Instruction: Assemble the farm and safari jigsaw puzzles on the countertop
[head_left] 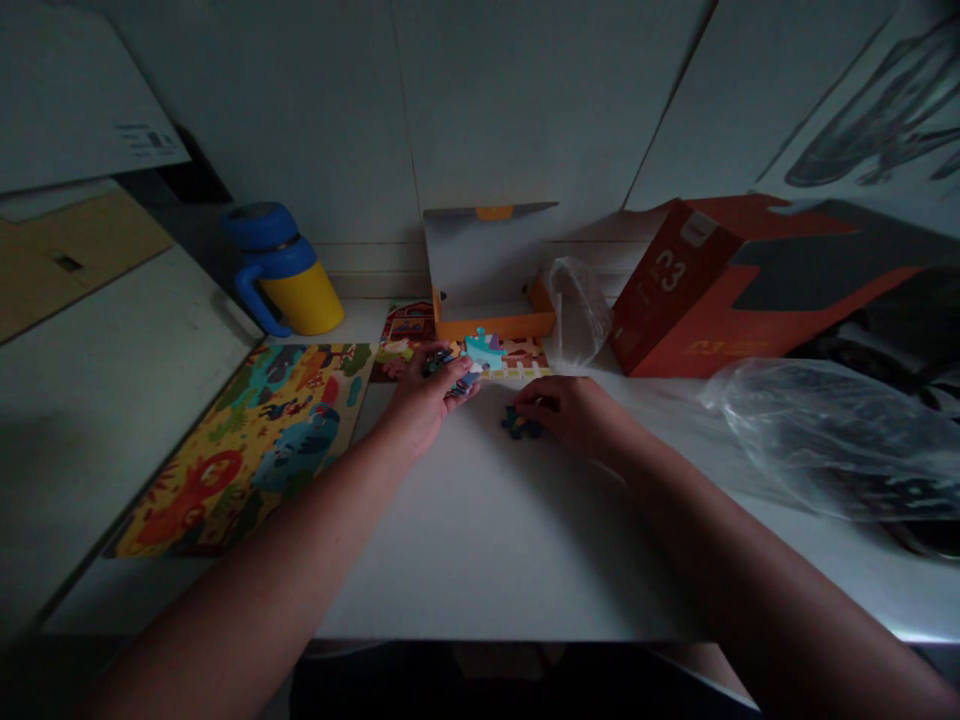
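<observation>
My left hand is closed around several jigsaw puzzle pieces, with a light teal piece sticking up past the fingers. To its right, my right hand pinches a dark green puzzle piece low over the white table; whether the piece touches the surface I cannot tell. Behind both hands lies a colourful picture sheet, partly covered by the left hand. A finished-looking animal picture in yellow, blue and orange lies flat to the left, its lower edge partly behind my left forearm.
An open orange box with a raised lid stands against the wall. Beside it are a clear plastic bag and a large orange-red carton. A blue-and-yellow jug stands back left. More clear plastic lies at right.
</observation>
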